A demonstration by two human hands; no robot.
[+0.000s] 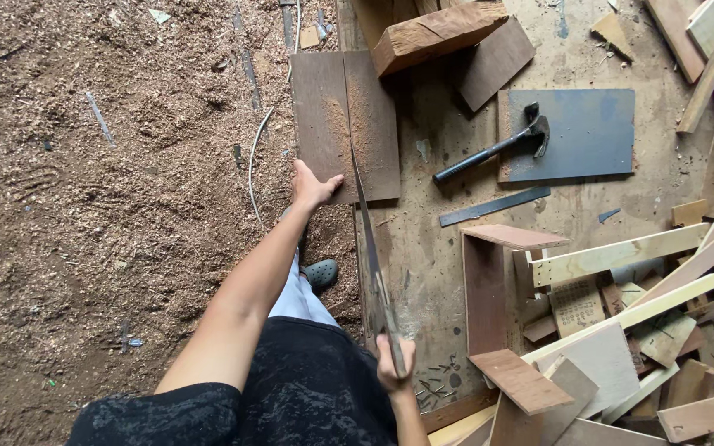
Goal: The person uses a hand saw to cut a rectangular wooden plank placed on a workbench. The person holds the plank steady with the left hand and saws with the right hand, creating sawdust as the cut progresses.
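Observation:
My left hand (311, 186) presses flat on the near left corner of a dark brown board (324, 116) that overhangs the edge of a worn wooden bench (423, 248). My right hand (392, 367) grips the handle of a long hand saw (367, 231). The saw's blade runs away from me into a lengthwise cut in the board, where light sawdust lies along the line. A thick wooden block (435, 33) rests on the board's far end.
A black hammer (497, 147) lies on a dark grey sheet (576, 134). A metal strip (493, 206) lies below it. Offcuts and light wood strips (621, 330) pile at the right. Nails (435, 388) lie by my right hand. Sawdust (109, 206) covers the floor at left.

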